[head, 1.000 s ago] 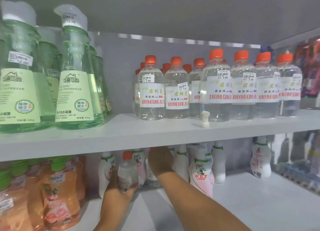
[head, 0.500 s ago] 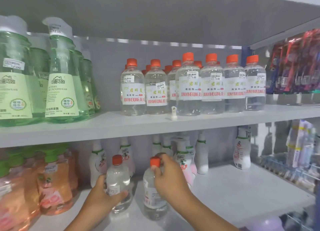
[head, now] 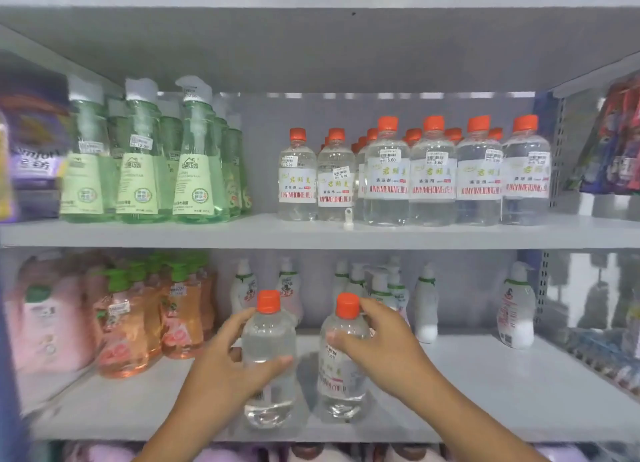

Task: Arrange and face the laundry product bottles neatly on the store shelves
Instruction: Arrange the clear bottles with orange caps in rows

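Fingers of the left hand point(head: 225, 368) curl round the middle of one clear bottle point(head: 269, 361), thumb across its front; fingers of the right hand point(head: 377, 340) pinch the neck and shoulder of a second clear bottle point(head: 343, 361), just under its orange cap point(head: 347, 305); both bottles stand upright near the front edge of the lower shelf point(head: 485, 392), side by side and apart. A second ago both sat deeper under the upper shelf point(head: 207, 234), among the white pump bottles point(head: 426, 305); they have now been drawn forward into full view. Judgement: these two match the clear row point(head: 433, 177) above and appear misplaced; the likely next step is to lift them to that row. The left bottle's label faces away; the right bottle's label shows only partly; each needs turning before placement.
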`<act>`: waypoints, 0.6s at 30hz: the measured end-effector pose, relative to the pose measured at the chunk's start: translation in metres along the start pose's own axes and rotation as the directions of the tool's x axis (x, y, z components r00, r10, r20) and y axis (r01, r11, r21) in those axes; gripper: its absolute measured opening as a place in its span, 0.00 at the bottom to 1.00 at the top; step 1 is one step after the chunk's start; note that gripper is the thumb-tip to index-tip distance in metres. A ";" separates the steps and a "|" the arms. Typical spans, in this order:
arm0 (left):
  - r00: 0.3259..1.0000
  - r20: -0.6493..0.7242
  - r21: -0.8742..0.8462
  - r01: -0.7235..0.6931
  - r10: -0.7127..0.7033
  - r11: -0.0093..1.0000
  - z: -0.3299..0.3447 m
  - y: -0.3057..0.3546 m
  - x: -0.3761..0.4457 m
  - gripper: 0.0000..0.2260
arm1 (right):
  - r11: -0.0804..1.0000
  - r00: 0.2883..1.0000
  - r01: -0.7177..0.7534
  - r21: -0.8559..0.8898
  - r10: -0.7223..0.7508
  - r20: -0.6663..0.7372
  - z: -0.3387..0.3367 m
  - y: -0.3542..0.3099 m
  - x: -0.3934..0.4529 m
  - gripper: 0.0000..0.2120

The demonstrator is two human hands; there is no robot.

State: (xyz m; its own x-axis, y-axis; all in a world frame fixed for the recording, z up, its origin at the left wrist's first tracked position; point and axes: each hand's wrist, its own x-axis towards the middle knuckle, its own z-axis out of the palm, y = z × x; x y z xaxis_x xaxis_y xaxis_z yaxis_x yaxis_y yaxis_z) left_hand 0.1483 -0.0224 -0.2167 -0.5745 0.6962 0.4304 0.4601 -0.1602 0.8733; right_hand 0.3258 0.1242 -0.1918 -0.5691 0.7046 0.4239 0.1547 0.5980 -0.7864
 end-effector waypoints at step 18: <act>0.910 -0.201 0.112 -0.347 0.363 0.931 -0.026 0.207 0.137 0.26 | 0.959 0.955 0.279 0.036 -0.274 -0.111 -0.140 -0.220 0.130 0.20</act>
State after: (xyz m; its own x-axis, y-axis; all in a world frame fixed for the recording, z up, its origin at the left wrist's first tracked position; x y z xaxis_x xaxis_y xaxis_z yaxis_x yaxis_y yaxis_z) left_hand 0.1472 0.0211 0.0293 -0.4922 0.4344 0.7543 0.7032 -0.3123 0.6387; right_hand 0.3310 0.1378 0.0993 -0.4961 0.5517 0.6705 -0.0399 0.7568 -0.6524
